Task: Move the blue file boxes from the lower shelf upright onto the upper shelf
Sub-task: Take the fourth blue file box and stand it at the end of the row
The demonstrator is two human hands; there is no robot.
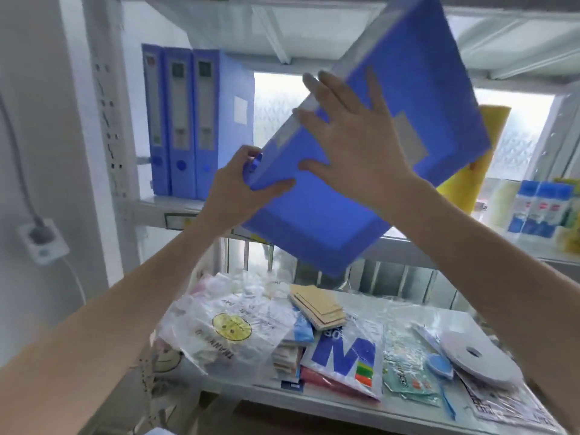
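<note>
Hands (251, 180) grip tilted box (408, 98) — mid-air.

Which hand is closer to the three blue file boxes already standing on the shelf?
Left. The left hand grips the tilted box's lower spine corner, just right of the standing boxes. The right hand lies flat on its face, farther right.

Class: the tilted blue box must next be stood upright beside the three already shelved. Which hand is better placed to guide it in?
Left hand: it grips the file box at its spine corner, nearest the standing boxes.
</note>
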